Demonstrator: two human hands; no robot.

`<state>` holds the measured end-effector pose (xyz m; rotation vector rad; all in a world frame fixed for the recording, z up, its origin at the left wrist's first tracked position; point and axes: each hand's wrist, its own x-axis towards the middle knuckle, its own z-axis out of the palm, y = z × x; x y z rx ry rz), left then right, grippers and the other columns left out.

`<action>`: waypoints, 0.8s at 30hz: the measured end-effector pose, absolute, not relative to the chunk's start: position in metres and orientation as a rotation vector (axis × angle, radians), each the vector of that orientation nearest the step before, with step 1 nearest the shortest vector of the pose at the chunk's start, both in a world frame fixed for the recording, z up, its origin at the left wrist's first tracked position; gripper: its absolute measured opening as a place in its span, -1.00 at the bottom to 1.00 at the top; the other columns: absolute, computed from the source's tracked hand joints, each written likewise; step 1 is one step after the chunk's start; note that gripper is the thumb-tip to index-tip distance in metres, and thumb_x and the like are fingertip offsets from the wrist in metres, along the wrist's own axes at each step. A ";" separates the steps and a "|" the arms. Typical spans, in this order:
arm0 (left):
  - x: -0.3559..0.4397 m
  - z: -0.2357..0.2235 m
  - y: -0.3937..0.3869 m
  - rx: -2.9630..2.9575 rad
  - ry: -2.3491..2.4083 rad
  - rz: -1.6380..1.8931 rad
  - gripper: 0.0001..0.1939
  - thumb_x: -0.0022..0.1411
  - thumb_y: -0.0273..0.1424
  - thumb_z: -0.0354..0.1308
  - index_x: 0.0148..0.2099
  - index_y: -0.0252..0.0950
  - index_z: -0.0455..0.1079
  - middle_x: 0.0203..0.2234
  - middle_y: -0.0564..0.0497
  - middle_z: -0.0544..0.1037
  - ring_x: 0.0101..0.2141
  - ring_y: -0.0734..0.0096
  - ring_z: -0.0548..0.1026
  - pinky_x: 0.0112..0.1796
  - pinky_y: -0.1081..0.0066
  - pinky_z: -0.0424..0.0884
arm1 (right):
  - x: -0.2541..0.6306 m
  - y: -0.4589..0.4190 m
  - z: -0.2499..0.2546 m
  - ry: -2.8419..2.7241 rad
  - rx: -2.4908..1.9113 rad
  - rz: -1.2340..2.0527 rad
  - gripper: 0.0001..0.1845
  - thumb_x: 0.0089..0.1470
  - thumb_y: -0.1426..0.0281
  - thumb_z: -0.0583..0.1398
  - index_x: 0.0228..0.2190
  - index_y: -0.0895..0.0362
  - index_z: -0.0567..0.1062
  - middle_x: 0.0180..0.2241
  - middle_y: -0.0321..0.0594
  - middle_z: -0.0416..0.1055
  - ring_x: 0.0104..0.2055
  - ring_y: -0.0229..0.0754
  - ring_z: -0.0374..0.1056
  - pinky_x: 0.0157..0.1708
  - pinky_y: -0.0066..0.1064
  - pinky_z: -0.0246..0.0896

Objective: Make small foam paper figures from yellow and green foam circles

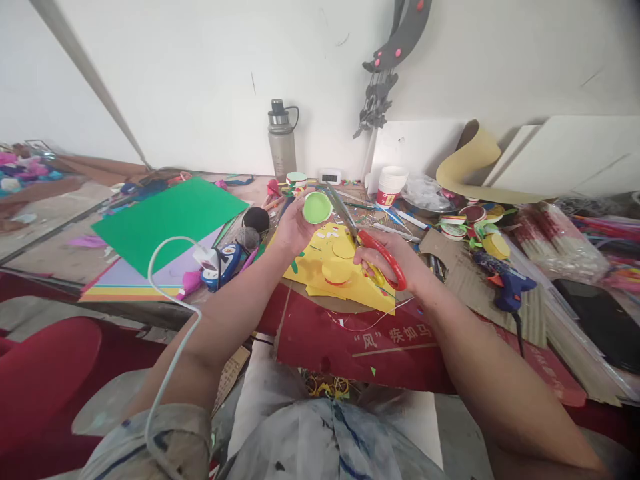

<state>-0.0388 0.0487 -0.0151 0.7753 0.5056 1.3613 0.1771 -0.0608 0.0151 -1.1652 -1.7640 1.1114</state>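
The disc [318, 208] was light green — its rim white. The scissors [376, 244] had red and yellow handles. The paper [314, 260] was yellow, the sheet [173, 223] green, the board [320, 340] red with pale characters.

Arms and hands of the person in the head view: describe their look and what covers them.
The left hand and right hand wear no gloves, and no watch shows. Both forearms are uncovered. The left sleeve is greyish, loose and folded back, with dark blue streaks. A white cable crosses it. No right sleeve is visible.
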 end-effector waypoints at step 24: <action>-0.033 -0.025 0.051 1.008 0.460 1.280 -0.64 0.27 -0.22 0.34 0.05 -0.27 0.65 0.12 -0.12 0.72 0.30 0.00 0.57 0.20 0.18 0.58 | 0.169 -0.076 0.032 -1.853 -1.199 1.215 -0.48 0.15 -0.14 0.24 -0.51 -0.02 0.29 -0.65 -0.38 0.33 -0.67 -0.24 0.29 -0.60 -0.39 0.20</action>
